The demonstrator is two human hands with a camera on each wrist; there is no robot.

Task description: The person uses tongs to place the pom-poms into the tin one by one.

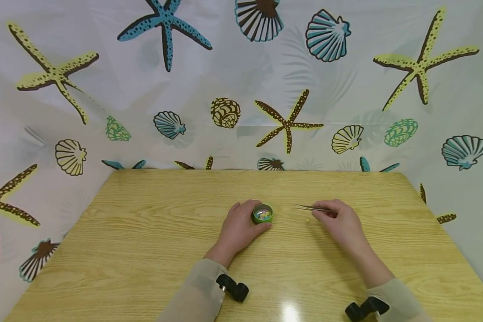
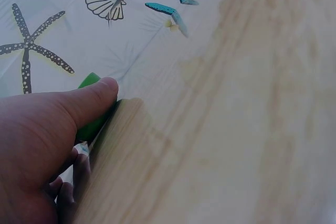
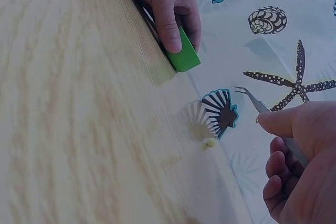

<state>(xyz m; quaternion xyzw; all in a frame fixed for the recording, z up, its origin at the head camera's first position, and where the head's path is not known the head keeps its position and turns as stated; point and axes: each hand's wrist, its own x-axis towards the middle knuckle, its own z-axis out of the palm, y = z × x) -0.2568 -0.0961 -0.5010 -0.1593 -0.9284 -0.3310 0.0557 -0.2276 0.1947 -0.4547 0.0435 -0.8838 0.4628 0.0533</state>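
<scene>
My left hand (image 1: 238, 228) grips a small round green container (image 1: 262, 222) that stands on the table, its thumb along the near side. Inside the container lie several small coloured pieces (image 1: 263, 215), too small to tell their kind. To the right, my right hand (image 1: 344, 226) pinches a pair of thin metal tweezers (image 3: 256, 101) between thumb and fingers. Their bent tips point left towards the container, slightly apart, with nothing between them. A small pale yellow piece (image 3: 211, 142) lies on the table just below the tweezers.
A wooden table (image 1: 145, 250) spreads under both hands. Behind it and at its sides hangs a white cloth (image 1: 233, 76) printed with starfish and shells. Each forearm wears a black wrist mount (image 1: 232, 287) over a beige sleeve.
</scene>
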